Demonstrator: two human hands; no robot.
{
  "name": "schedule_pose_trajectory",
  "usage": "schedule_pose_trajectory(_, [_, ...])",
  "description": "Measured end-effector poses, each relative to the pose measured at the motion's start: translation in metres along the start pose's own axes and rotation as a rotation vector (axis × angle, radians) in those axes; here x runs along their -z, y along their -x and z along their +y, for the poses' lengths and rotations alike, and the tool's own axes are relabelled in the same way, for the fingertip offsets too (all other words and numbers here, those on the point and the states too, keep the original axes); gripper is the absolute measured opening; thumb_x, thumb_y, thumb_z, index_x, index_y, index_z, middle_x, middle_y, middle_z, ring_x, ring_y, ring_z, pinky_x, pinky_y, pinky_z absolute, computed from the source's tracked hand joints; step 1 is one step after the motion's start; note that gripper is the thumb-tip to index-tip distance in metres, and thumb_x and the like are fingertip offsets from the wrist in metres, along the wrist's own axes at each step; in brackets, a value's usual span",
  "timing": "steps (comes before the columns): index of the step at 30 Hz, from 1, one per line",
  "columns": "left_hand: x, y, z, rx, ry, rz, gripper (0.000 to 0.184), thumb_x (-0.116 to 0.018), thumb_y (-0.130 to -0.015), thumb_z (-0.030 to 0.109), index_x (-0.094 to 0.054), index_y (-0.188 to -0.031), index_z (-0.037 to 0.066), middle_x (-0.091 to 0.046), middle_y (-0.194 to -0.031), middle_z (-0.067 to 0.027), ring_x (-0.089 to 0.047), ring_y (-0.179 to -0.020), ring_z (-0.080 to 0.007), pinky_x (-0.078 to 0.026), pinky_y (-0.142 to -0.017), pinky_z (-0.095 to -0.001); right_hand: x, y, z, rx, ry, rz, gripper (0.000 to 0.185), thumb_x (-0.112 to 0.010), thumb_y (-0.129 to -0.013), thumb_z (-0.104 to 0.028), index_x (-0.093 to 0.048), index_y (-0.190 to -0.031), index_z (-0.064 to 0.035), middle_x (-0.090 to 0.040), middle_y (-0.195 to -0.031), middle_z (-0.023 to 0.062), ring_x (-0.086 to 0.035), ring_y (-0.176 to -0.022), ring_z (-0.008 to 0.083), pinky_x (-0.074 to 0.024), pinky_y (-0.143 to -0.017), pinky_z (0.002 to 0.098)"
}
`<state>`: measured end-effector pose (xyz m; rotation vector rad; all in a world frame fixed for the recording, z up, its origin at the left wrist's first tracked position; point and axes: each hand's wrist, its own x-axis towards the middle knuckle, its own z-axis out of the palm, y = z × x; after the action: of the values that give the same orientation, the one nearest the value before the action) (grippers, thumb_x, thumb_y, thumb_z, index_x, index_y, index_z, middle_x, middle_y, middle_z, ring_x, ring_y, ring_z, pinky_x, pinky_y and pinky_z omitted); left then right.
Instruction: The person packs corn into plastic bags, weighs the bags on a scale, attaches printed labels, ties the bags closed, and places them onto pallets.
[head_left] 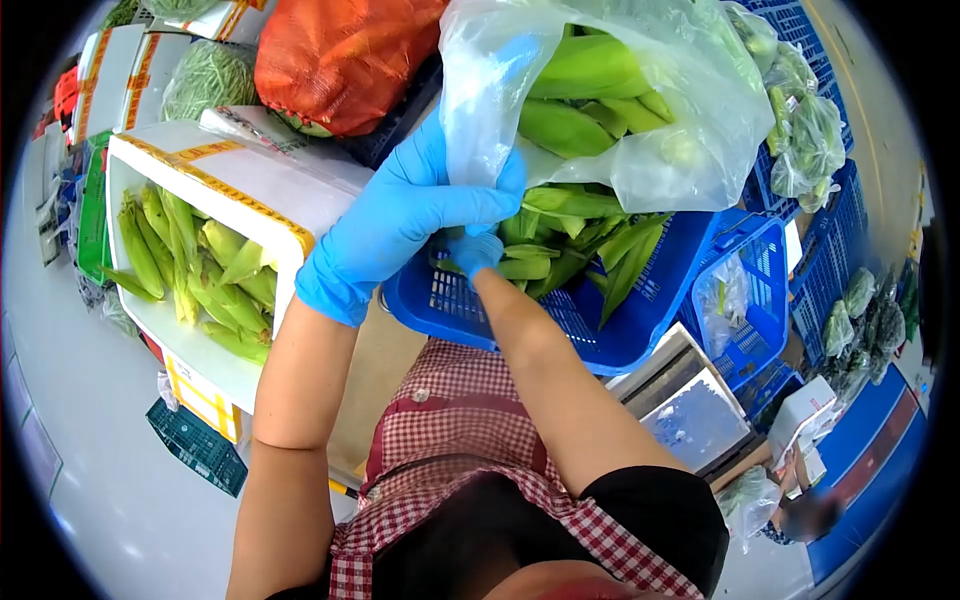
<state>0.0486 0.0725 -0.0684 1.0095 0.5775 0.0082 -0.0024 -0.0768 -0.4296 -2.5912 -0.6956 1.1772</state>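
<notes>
My left hand (425, 200), in a blue glove, is closed on the rim of a clear plastic bag (690, 165). Green ears of corn (590, 85) in their husks show through the bag's mouth. Below it is a blue plastic basket (640, 335) with more corn in green husks (570, 240) inside. My right hand (474, 252), also gloved in blue, reaches into the basket's near left side beside the husks. Its fingers are mostly hidden, so what it grips, if anything, does not show.
On the left lies a white foam box (210, 150) of corn, under a red mesh sack (345, 60). Blue crates (745, 300) and bagged vegetables (810, 150) stand to the right. Another person (800, 510) is at the lower right.
</notes>
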Motion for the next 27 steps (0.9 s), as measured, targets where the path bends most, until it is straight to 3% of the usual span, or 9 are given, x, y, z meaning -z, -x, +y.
schedule_pose_trajectory(4, [0.007,0.004,0.007,0.025,0.014,-0.022,0.05,-0.063,-0.07,-0.001,-0.047,-0.117,0.005,-0.056,-0.087,-0.0027,-0.051,-0.073,-0.0099,-0.042,-0.065,-0.0225,0.085,0.009,0.019,0.098,-0.546,-0.549,0.075,-0.072,-0.068,-0.036,-0.041,-0.124,0.0022,-0.054,-0.117,0.0149,-0.058,-0.1,0.0224,-0.0489,-0.079,0.0332])
schedule_pose_trajectory(7, [0.01,0.005,0.005,0.028,-0.028,-0.032,0.048,-0.062,-0.07,-0.001,-0.048,-0.116,0.005,-0.056,-0.088,-0.0018,-0.05,-0.076,-0.0093,-0.042,-0.069,-0.0217,0.174,0.051,0.041,-0.303,-1.008,-1.174,0.057,-0.07,-0.071,-0.028,-0.052,-0.117,0.0028,-0.058,-0.112,0.0125,-0.057,-0.099,0.0203,-0.0471,-0.082,0.0306])
schedule_pose_trajectory(8, [0.01,0.007,0.003,0.032,0.017,-0.038,0.043,-0.065,-0.073,0.003,-0.051,-0.114,0.004,-0.056,-0.091,0.0015,-0.053,-0.083,-0.0075,-0.044,-0.078,-0.0236,0.205,0.077,0.041,-0.205,-1.07,-1.136,0.057,-0.07,-0.069,-0.023,-0.052,-0.116,0.0032,-0.059,-0.11,0.0122,-0.056,-0.099,0.0203,-0.0459,-0.084,0.0306])
schedule_pose_trajectory(13, [-0.009,0.018,0.017,0.042,-0.071,-0.079,0.057,-0.065,-0.071,0.0,-0.044,-0.124,0.003,-0.05,-0.089,0.004,-0.047,-0.079,-0.0064,-0.042,-0.073,-0.0215,0.304,0.134,0.06,0.218,-0.96,-0.821,0.062,-0.064,-0.061,-0.009,-0.049,-0.119,0.0043,-0.06,-0.109,0.0119,-0.057,-0.099,0.0197,-0.0432,-0.089,0.0317])
schedule_pose_trajectory(17, [-0.015,0.023,0.037,0.105,-0.314,-0.236,0.046,-0.064,-0.069,-0.004,-0.051,-0.113,0.005,-0.046,-0.077,0.0049,-0.043,-0.071,-0.0055,-0.039,-0.065,-0.0209,0.391,0.147,0.018,-0.214,-1.725,-0.56,0.053,-0.057,-0.073,-0.021,-0.049,-0.12,0.0019,-0.059,-0.11,0.0157,-0.06,-0.094,0.0257,-0.0467,-0.086,0.0348])
schedule_pose_trajectory(20, [-0.017,0.024,0.05,0.143,-0.526,-0.33,0.049,-0.065,-0.068,-0.003,-0.05,-0.114,0.006,-0.045,-0.076,0.0046,-0.042,-0.07,-0.0053,-0.038,-0.063,-0.0194,0.432,0.121,0.014,-0.056,-1.656,-0.402,0.051,-0.055,-0.077,-0.024,-0.048,-0.121,0.0015,-0.058,-0.111,0.0178,-0.059,-0.097,0.0271,-0.0481,-0.086,0.0369])
schedule_pose_trajectory(23, [-0.011,0.023,0.043,0.156,-0.228,-0.368,0.06,-0.065,-0.066,-0.005,-0.045,-0.122,0.006,-0.045,-0.078,0.0036,-0.042,-0.071,-0.0061,-0.038,-0.065,-0.0194,0.482,0.127,-0.016,0.134,-1.679,-0.445,0.055,-0.056,-0.078,-0.025,-0.043,-0.123,0.0026,-0.053,-0.118,0.0197,-0.056,-0.103,0.0273,-0.0477,-0.087,0.0386])
schedule_pose_trajectory(24, [-0.016,0.02,0.041,0.078,-0.149,-0.393,0.071,-0.065,-0.064,-0.006,-0.039,-0.129,0.007,-0.046,-0.08,0.002,-0.043,-0.073,-0.0072,-0.038,-0.068,-0.0198,0.487,0.119,-0.016,0.051,-1.616,-0.347,0.053,-0.054,-0.082,-0.028,-0.041,-0.124,0.0022,-0.049,-0.123,0.0202,-0.054,-0.107,0.0294,-0.0461,-0.089,0.0408])
schedule_pose_trajectory(27, [-0.032,0.008,0.05,-0.025,-0.06,-0.384,0.069,-0.062,-0.069,-0.006,-0.036,-0.132,0.006,-0.045,-0.08,0.0023,-0.043,-0.073,-0.0074,-0.038,-0.069,-0.0216,0.462,0.066,-0.01,0.265,-1.549,0.002,0.048,-0.049,-0.088,-0.033,-0.045,-0.12,0.0023,-0.053,-0.117,0.0187,-0.056,-0.102,0.0289,-0.0456,-0.089,0.0406])
